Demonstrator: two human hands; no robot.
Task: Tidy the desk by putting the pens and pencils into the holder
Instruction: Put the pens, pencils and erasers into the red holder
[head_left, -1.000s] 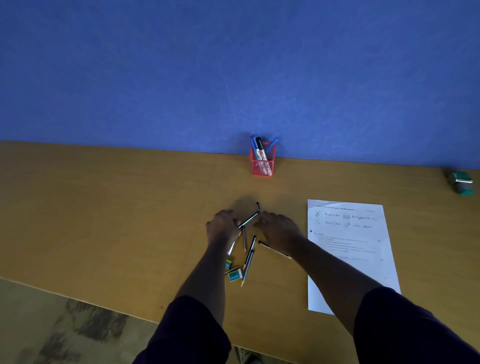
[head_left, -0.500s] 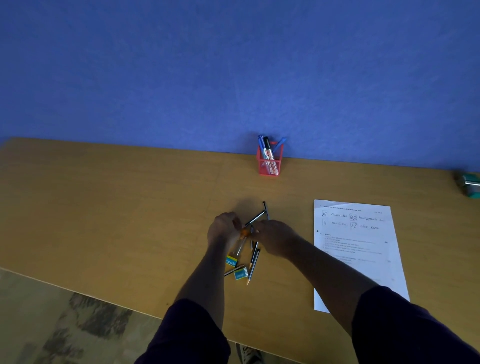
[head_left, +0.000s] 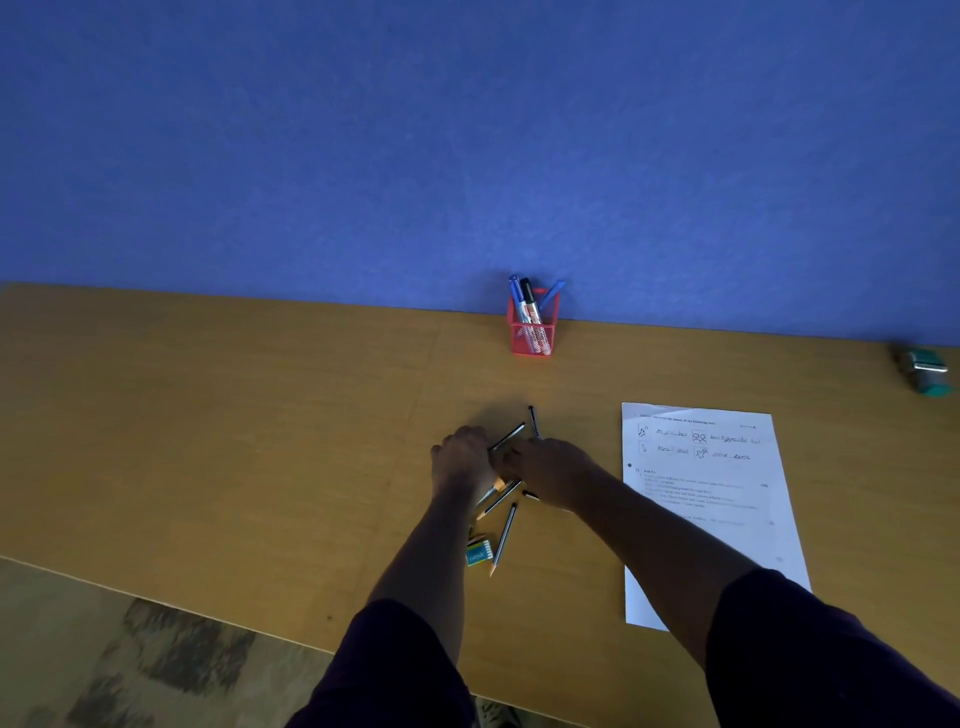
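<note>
A red mesh holder (head_left: 533, 332) stands at the desk's back edge against the blue wall, with several markers sticking out of it. Mid-desk lies a loose bunch of pens and pencils (head_left: 503, 493). My left hand (head_left: 461, 457) and my right hand (head_left: 555, 470) press in on that bunch from either side, fingers curled around it. Two dark pens (head_left: 508, 435) poke out beyond my fingers toward the holder. One pencil (head_left: 503, 538) lies apart, nearer to me. How firmly each hand grips is hidden by the knuckles.
A small teal-and-yellow eraser box (head_left: 478, 553) lies by the loose pencil. A printed sheet of paper (head_left: 711, 499) lies to the right, partly under my right forearm. A teal object (head_left: 927, 370) sits at the far right by the wall. The desk's front edge (head_left: 156, 597) runs diagonally below left.
Both hands have closed inward, pushing the scattered pens and pencils into a tighter bunch. The pencil and eraser box nearest me stayed behind.
</note>
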